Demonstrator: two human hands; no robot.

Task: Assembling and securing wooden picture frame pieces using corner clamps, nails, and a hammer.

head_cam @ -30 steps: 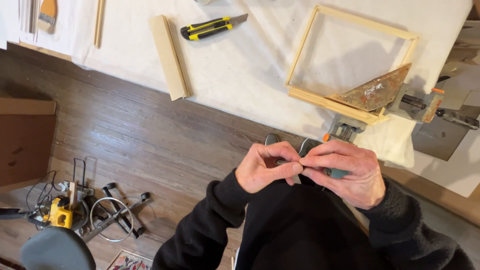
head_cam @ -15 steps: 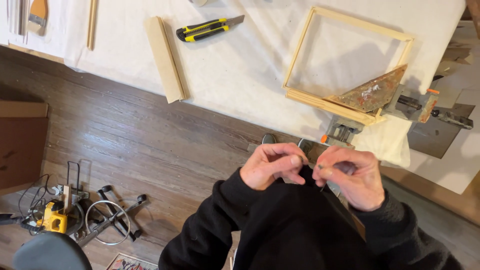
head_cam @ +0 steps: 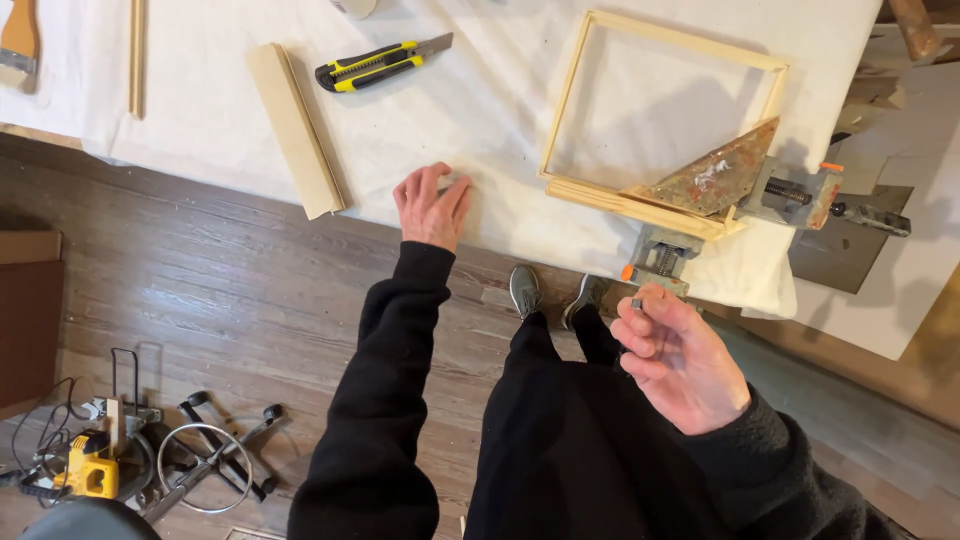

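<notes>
My left hand (head_cam: 432, 205) lies flat, fingers apart, on the white cloth of the table (head_cam: 480, 130), holding nothing. It rests between a short wooden strip (head_cam: 295, 130) and a square wooden frame (head_cam: 575, 100). My right hand (head_cam: 680, 355) hovers below the table's edge with its fingers curled. Thumb and fingertips pinch a tiny grey piece (head_cam: 637, 300), too small to identify. Just above that hand a metal corner clamp (head_cam: 660, 255) with orange knobs grips the frame's near right corner, beside a paint-stained triangular plate (head_cam: 715, 180).
A yellow and black utility knife (head_cam: 380, 62) lies at the back of the table, a thin stick (head_cam: 135, 55) and a brush (head_cam: 18, 40) at the far left. On the wooden floor at lower left sit a yellow power tool (head_cam: 90, 470) and cables. My shoes (head_cam: 525, 290) stand by the table edge.
My hands, joined in front of my body before, have parted. The left went forward and down flat on the cloth; the right stayed near my body and moved right.
</notes>
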